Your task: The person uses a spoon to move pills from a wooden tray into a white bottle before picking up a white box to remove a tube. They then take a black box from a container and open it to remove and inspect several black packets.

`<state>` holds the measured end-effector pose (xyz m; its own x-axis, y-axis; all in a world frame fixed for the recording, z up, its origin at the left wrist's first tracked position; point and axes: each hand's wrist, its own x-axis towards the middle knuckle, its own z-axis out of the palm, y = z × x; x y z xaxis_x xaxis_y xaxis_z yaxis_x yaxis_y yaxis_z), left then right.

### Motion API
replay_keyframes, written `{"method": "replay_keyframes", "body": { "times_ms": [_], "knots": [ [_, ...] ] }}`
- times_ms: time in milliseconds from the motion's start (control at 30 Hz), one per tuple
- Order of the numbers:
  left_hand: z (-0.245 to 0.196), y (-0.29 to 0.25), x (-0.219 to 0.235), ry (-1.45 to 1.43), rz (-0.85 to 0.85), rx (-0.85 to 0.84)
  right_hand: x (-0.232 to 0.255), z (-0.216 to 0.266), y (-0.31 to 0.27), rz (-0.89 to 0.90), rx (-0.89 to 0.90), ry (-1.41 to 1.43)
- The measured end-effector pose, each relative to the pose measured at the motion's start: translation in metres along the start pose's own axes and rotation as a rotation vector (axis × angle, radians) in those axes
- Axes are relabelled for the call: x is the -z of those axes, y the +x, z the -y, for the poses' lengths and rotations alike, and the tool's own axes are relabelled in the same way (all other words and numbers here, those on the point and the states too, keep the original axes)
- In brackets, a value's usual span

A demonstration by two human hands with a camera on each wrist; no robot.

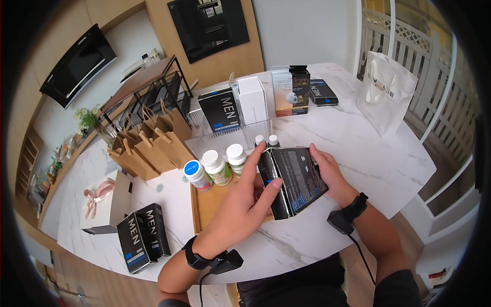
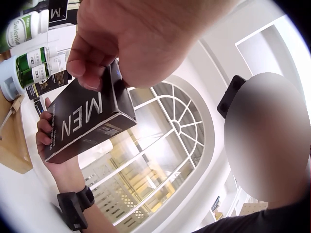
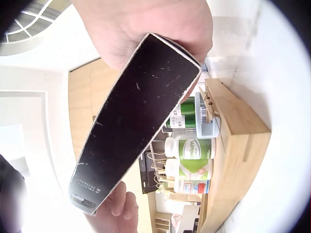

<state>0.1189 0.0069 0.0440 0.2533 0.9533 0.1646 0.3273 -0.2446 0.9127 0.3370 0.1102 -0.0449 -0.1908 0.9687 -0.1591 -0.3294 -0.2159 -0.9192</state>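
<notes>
A black box lettered MEN is held tilted above the front of the table, between both hands. At its right side my right hand grips the box, fingers wrapped round its edge. My left hand pinches the opposite end, with the thumb on the narrow end face and the index finger along the far corner. In the left wrist view, the MEN lettering on the broad face shows between the hands. A plain black narrow side with worn edges fills the right wrist view.
Behind my left hand, three supplement bottles stand by a wooden tray. Two more MEN boxes and a ribboned white box lie left. Paper bags, a clear ribbed organizer and a white bag stand farther back.
</notes>
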Motion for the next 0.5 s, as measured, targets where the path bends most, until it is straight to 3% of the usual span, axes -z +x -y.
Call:
{"method": "replay_keyframes", "body": {
  "times_ms": [133, 233, 267, 333, 400, 467, 500],
  "knots": [
    [-0.006, -0.003, 0.002, 0.056, -0.006, -0.089, 0.000, 0.003, -0.002, 0.047, -0.105, 0.059],
    [-0.013, -0.004, 0.017, 0.652, -0.100, -0.643, -0.004, 0.009, -0.008, 0.119, -0.244, 0.066],
    [-0.019, -0.004, 0.020, 0.660, -0.103, -0.641, -0.006, 0.011, -0.012, 0.169, -0.314, 0.058],
    [-0.035, -0.007, 0.026, 0.921, -0.166, -0.901, -0.009, 0.013, -0.016, 0.251, -0.309, 0.002],
    [-0.043, -0.012, 0.025, 1.008, -0.138, -0.861, -0.009, 0.011, -0.019, 0.364, -0.338, -0.231],
    [-0.042, -0.017, 0.025, 1.031, 0.109, -0.748, -0.009, 0.008, -0.022, 0.403, -0.356, -0.256],
    [-0.044, -0.020, 0.022, 0.912, 0.132, -0.691, -0.007, 0.008, -0.022, 0.472, -0.365, -0.315]
  ]
}}
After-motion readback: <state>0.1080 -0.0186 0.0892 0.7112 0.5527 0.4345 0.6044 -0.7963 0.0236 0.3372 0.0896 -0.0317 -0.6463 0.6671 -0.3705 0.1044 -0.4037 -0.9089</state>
